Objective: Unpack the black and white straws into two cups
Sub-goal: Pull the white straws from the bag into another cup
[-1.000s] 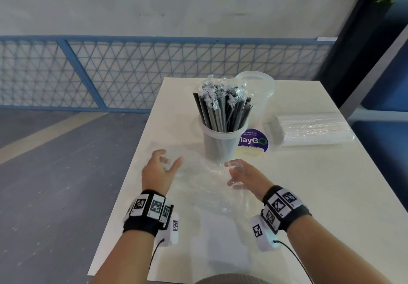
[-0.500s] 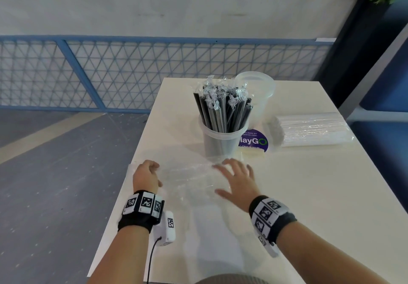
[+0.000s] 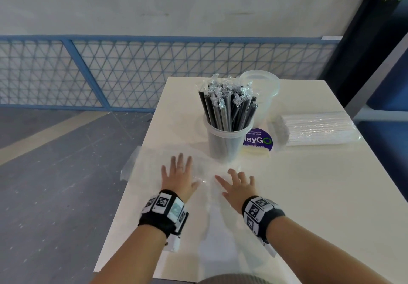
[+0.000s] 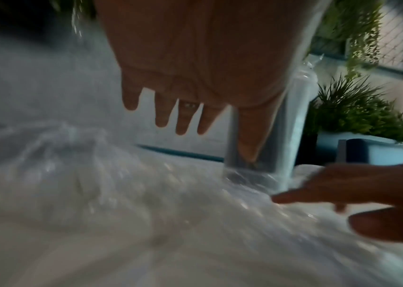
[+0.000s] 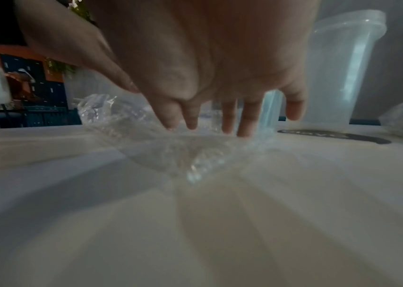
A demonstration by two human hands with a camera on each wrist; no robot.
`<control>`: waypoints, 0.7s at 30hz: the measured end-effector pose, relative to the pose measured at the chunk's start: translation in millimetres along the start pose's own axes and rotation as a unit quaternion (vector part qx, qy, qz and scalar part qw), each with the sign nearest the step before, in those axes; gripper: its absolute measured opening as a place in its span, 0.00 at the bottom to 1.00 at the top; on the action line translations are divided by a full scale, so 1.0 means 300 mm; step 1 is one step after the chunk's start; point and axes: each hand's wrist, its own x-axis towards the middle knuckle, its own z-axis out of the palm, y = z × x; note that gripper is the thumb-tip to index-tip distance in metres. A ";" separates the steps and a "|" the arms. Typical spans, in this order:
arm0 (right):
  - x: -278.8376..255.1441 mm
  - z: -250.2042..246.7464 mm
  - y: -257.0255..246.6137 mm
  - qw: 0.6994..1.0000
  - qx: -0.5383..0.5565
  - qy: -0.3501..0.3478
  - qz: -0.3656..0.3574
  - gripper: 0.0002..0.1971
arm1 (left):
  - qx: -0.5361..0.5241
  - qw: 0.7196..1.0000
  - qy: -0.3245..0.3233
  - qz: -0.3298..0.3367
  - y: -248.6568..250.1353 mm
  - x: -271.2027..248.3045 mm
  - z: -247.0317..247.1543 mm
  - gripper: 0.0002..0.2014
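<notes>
Black straws [image 3: 228, 109] in clear wrappers stand bunched in a clear cup [image 3: 227, 143] at the table's middle. Behind it stands a second, empty clear cup [image 3: 261, 89] [image 5: 340, 68]. A sealed pack of white straws [image 3: 318, 130] lies to the right. An empty clear plastic bag [image 3: 152, 162] [image 4: 84, 174] [image 5: 166, 143] lies flat in front of the full cup. My left hand [image 3: 177, 177] [image 4: 178, 116] lies flat on it with straight, spread fingers. My right hand [image 3: 237, 184] [image 5: 219, 116] presses its fingertips on the bag's right end, fingers spread.
A round purple sticker [image 3: 258, 141] sits on the white table [image 3: 309, 195] between the cups and the white pack. The table's left edge drops to a grey floor; a blue mesh fence [image 3: 132, 74] runs behind. A dark planter [image 3: 364, 29] stands at the far right.
My left hand has uncurled and moved right and forward, now flat on the bag. My right hand has slid back toward me and slightly left, still spread on the plastic.
</notes>
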 end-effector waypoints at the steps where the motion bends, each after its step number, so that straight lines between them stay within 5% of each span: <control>1: 0.005 0.001 -0.001 1.000 -0.004 0.006 -0.001 0.29 | -0.002 0.998 -0.056 -0.004 0.009 0.004 0.026 0.35; 4: 0.016 0.009 0.003 1.000 0.016 -0.016 0.003 0.33 | -0.023 0.990 -0.136 -0.031 -0.010 0.021 0.092 0.33; 9: 0.040 -0.006 0.037 0.995 0.071 -0.060 0.021 0.47 | -0.059 0.992 -0.097 -0.047 -0.063 0.040 0.101 0.24; 16: 0.071 -0.037 0.098 0.991 0.099 -0.081 0.045 0.61 | -0.054 0.980 -0.132 -0.136 -0.157 0.059 0.101 0.58; 21: 0.086 -0.086 0.056 0.988 0.065 -0.127 0.058 0.61 | 0.004 0.981 -0.124 -0.147 -0.127 0.044 0.098 0.44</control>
